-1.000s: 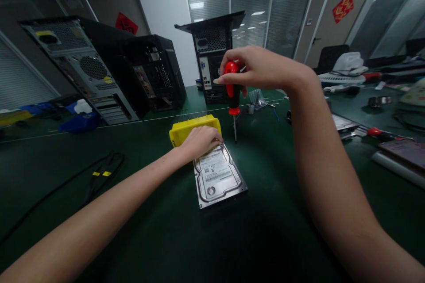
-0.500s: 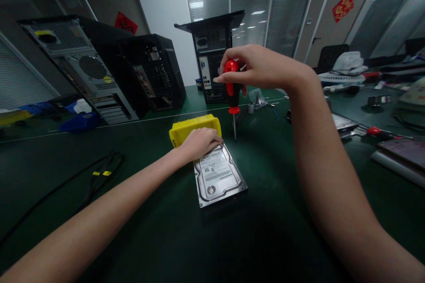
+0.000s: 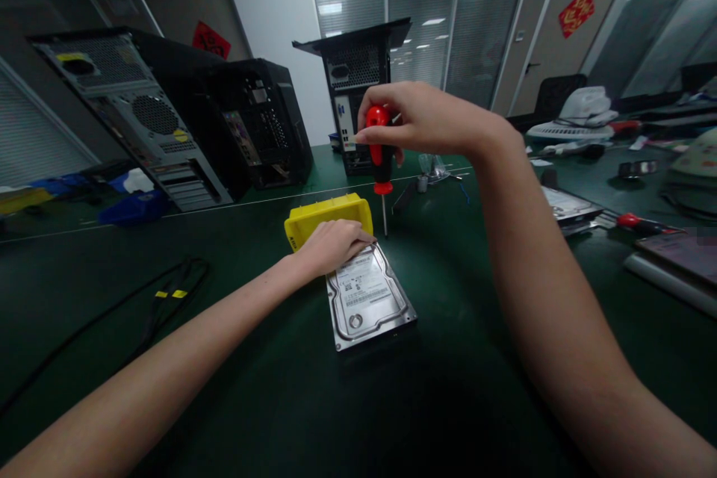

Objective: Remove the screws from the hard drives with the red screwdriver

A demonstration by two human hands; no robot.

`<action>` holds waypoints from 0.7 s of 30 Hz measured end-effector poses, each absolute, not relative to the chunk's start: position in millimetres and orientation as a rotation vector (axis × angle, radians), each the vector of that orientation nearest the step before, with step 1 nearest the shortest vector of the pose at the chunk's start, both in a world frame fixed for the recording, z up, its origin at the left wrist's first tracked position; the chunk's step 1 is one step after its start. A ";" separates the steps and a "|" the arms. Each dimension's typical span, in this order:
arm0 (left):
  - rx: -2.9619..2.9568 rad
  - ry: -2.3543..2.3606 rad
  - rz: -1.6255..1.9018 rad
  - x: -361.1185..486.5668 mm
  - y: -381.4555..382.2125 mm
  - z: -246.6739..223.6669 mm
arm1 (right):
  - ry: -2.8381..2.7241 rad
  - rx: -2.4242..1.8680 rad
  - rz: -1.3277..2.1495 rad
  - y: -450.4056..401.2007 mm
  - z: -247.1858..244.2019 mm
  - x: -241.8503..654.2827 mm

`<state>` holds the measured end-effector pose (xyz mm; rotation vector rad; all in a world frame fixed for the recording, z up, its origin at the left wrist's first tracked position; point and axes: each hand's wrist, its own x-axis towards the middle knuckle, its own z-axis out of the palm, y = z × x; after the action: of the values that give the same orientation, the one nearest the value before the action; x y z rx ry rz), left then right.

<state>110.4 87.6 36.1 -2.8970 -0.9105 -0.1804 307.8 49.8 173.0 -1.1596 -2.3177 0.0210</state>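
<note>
A silver hard drive lies label up on the green table. My left hand is closed over its far end, with the fingers bent at the far right corner; what lies under them is hidden. In my right hand is a red and black screwdriver, gripped by the handle with the shaft pointing straight down. Its tip is just beyond the drive's far right corner, and I cannot tell whether it touches anything. Right behind my left hand, a yellow plastic bin stands with its opening towards me.
Several black computer cases, one of them a tower, stand at the back and left. Black cables lie on the left. To the right are another hard drive, a second screwdriver and a grey-edged device. A blue bin sits far left.
My right hand has moved a little to the left with the screwdriver, bringing its tip closer to the drive's far corner. My left hand and the drive have stayed in place.
</note>
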 end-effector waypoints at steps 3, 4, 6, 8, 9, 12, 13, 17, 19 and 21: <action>-2.908 -0.926 -0.177 109.4 87.2 36.4 | -2.318 -1.180 0.019 48.8 173.9 307.2; -2.910 -0.931 -0.182 109.1 87.0 36.3 | -2.320 -1.185 0.013 48.6 174.2 307.1; -2.913 -0.938 -0.191 108.5 86.4 36.2 | -2.324 -1.184 0.003 48.4 174.2 306.9; -2.913 -0.947 -0.196 108.3 85.8 35.7 | -2.327 -1.171 -0.007 48.6 173.9 306.8; -2.914 -0.954 -0.198 108.4 85.5 35.4 | -2.328 -1.165 -0.011 48.9 173.5 306.8; -2.915 -0.988 -0.215 109.1 84.9 34.3 | -2.334 -1.142 -0.014 50.1 172.2 306.8; -2.916 -1.005 -0.228 109.4 84.8 34.0 | -2.335 -1.134 -0.012 50.5 171.7 306.7; -2.922 -1.070 -0.263 109.9 85.5 34.1 | -2.331 -1.120 0.003 51.3 170.1 305.2; -2.929 -1.067 -0.249 109.6 86.3 34.3 | -2.323 -1.138 0.011 51.2 169.6 303.8; -2.933 -1.049 -0.235 109.3 86.8 34.1 | -2.318 -1.155 0.014 51.0 169.1 302.2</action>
<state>109.3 86.8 34.1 -2.9334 -1.0490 -0.2349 302.2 51.0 169.1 -1.1554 -2.3185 0.0139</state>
